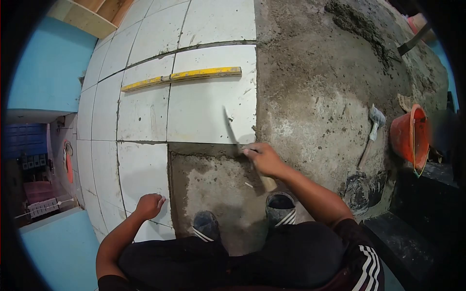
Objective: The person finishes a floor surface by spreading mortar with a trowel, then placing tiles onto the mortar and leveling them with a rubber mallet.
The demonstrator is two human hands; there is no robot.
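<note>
My right hand [262, 158] is closed around a trowel. The trowel's thin blade [230, 127] appears nearly edge-on over a white floor tile [208, 106], and its wooden handle end [268, 183] sticks out below my hand. My left hand [150, 206] is curled closed above another white tile [143, 167] at the left; whatever its fingers may hold is hidden. Between my hands lies a bare patch of rough floor [211, 182], with damp grey mortar [204, 149] along the tile edges.
A yellow spirit level [194, 75] lies across two tiles. At right are an orange bucket [407, 136] and a wooden-handled tool with a whitish head [374, 123]. Heaped mortar [357, 22] lies far right. My shoes [280, 208] stand on the bare floor. A black step [403, 242] is lower right.
</note>
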